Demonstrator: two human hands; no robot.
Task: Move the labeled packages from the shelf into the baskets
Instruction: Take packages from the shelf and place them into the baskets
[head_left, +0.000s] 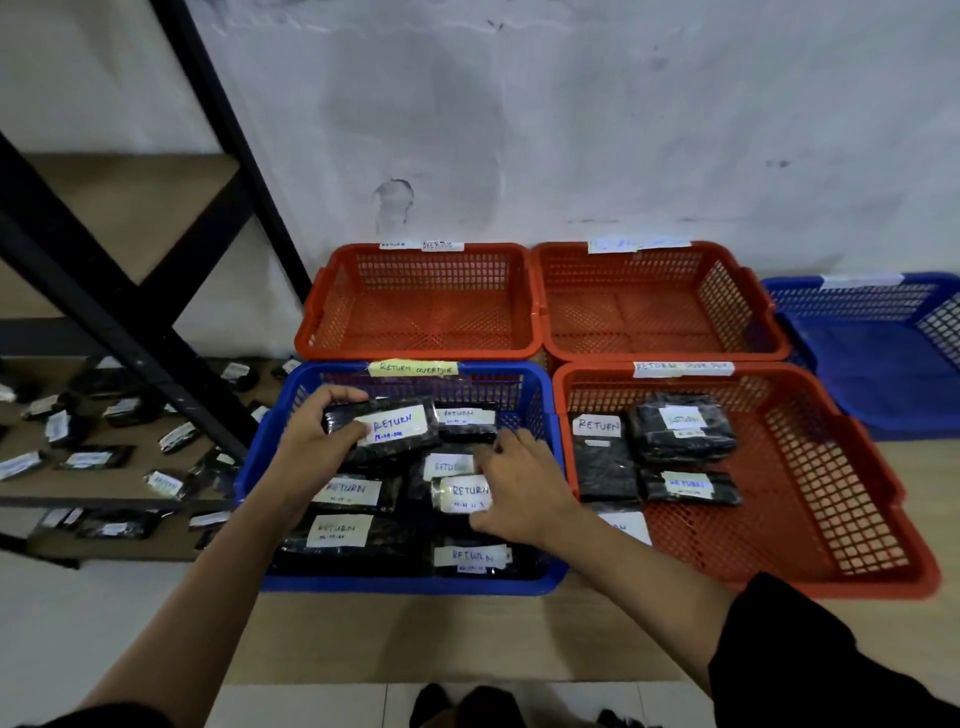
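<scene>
My left hand (317, 441) grips a black package with a white "RETURN" label (397, 427) above the blue basket (540, 582). Several black labeled packages fill that basket. My right hand (524, 488) reaches into the same basket and its fingers touch a labeled package (460, 492) near the middle; whether it grips it I cannot tell. The red basket (810, 467) to the right holds three or so black packages at its left side. On the low shelf (130, 462) at the left lie several more small black packages with white labels.
Two empty red baskets (415, 343) (670, 348) stand against the wall behind the front pair. Another blue basket (883, 364) sits at the far right. A black diagonal shelf brace (124, 317) crosses the left side. My feet show at the bottom edge.
</scene>
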